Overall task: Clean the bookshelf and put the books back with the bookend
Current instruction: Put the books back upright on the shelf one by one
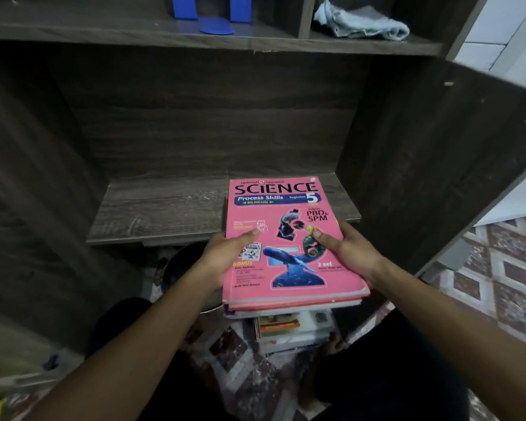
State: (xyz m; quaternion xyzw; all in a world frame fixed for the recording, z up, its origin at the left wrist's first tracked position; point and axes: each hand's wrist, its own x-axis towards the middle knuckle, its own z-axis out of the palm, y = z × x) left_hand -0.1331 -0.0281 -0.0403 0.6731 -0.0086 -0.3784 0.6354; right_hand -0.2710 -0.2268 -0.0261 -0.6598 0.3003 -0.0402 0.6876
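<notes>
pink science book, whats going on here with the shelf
A person grips a stack of books, a pink science book on top, with the left hand and right hand, thumbs on the cover, its far end over the lower shelf. A pile of books sits on the floor underneath. The blue bookend stands on the upper shelf, and a cloth lies in the compartment to its right.

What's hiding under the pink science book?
Under the pink science book lie more books, held by the left hand and right hand. Only their edges show; their covers are hidden.
</notes>
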